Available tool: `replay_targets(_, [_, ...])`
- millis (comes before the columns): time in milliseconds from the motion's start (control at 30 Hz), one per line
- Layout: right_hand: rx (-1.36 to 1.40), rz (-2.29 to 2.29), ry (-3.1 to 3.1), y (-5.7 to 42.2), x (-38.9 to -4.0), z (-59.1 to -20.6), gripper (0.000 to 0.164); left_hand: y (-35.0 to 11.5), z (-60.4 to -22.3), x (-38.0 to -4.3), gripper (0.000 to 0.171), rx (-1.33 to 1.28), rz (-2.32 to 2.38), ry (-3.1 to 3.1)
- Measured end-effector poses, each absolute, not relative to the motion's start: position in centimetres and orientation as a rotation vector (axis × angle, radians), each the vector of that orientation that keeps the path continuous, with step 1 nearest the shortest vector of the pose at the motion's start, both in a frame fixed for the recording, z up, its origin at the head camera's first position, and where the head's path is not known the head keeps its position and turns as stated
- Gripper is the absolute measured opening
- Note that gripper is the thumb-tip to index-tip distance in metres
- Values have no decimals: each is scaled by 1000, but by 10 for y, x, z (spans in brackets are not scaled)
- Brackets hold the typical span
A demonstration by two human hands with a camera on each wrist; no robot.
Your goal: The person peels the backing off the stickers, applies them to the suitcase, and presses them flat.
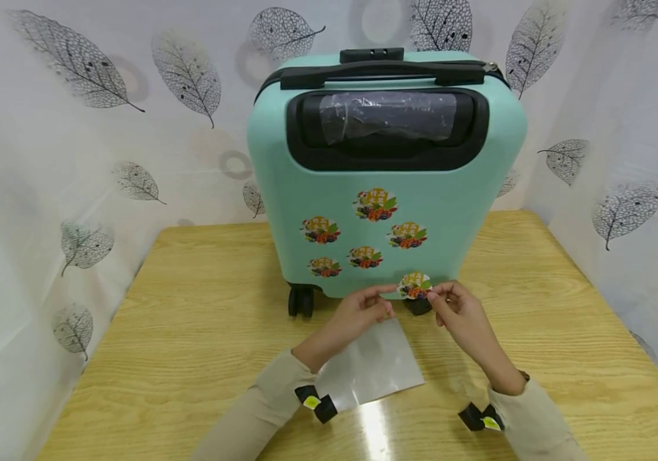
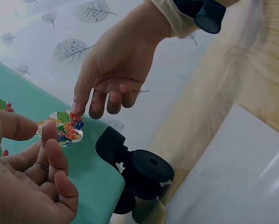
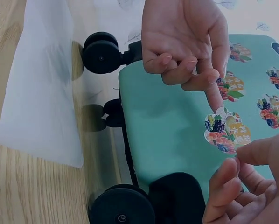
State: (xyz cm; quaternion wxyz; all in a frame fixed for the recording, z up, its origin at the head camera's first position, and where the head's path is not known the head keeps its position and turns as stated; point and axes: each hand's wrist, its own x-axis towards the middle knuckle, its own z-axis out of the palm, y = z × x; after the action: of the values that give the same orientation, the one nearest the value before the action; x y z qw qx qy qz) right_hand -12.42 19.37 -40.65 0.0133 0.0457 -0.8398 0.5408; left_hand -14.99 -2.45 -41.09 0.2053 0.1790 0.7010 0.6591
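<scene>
In the head view a round fruit-print sticker [image 1: 415, 286] is at the lower right of a mint-green suitcase [image 1: 438, 198]. The right hand [image 1: 464, 318] pinches its right edge between thumb and index finger. From the other side the left hand [image 1: 357, 315] reaches with a straight index finger, its tip at the sticker's left edge and its other fingers loosely bent. The right wrist view shows the sticker [image 3: 226, 130] tilted off the shell at its held edge; whether its far edge is stuck down, I cannot tell. Several matching stickers [image 1: 366, 257] lie flat on the shell above.
A glossy white sheet [image 1: 375, 368] lies on the wooden table [image 1: 207, 333], partly under the left forearm. The suitcase stands upright on black wheels [image 1: 301, 301], with a film-covered black handle recess [image 1: 386, 118]. Behind it hangs a leaf-patterned curtain [image 1: 202, 160].
</scene>
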Motion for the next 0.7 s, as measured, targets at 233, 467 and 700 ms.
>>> replay_targets(233, [164,1631,-2588,193,-127,-409,27,-23,-413,-155,42,476,1847,1959])
replay_targets(467, [163,1613,-2582,193,-131,-410,28,-19,-413,-157,43,484,1856,1965])
replay_targets(700, [155,1623,-2579,194,-132,-412,29,-19,-411,-158,43,486,1843,1999])
